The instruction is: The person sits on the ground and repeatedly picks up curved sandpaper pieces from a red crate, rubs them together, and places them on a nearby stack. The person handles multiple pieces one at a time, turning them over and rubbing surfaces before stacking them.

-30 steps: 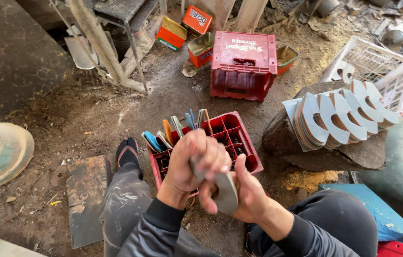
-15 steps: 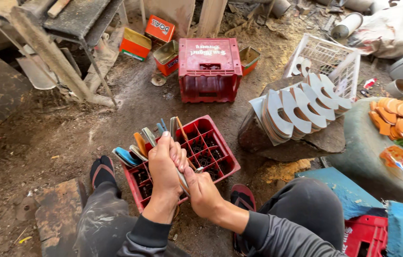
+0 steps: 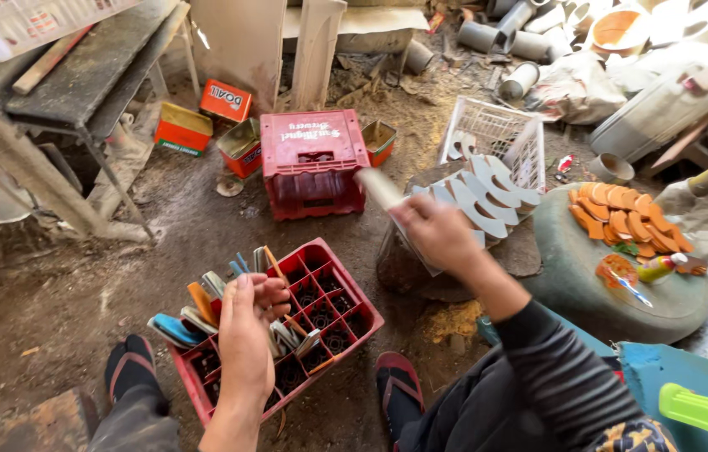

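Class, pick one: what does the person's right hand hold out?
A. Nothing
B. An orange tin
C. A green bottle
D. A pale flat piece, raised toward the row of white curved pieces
D: the right hand grips a pale flat piece next to the white curved pieces standing in a row.

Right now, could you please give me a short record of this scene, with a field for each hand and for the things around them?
setting: dirt floor of a cluttered workshop
left hand: over the red divided crate, fingers curled around a thin tool among those standing in it
right hand: raised, holding a pale flat piece, blurred
near right hand: row of white curved pieces on a stone
farther off: upturned red crate, white basket, orange pieces on a round grey slab
feet: in sandals either side of the crate
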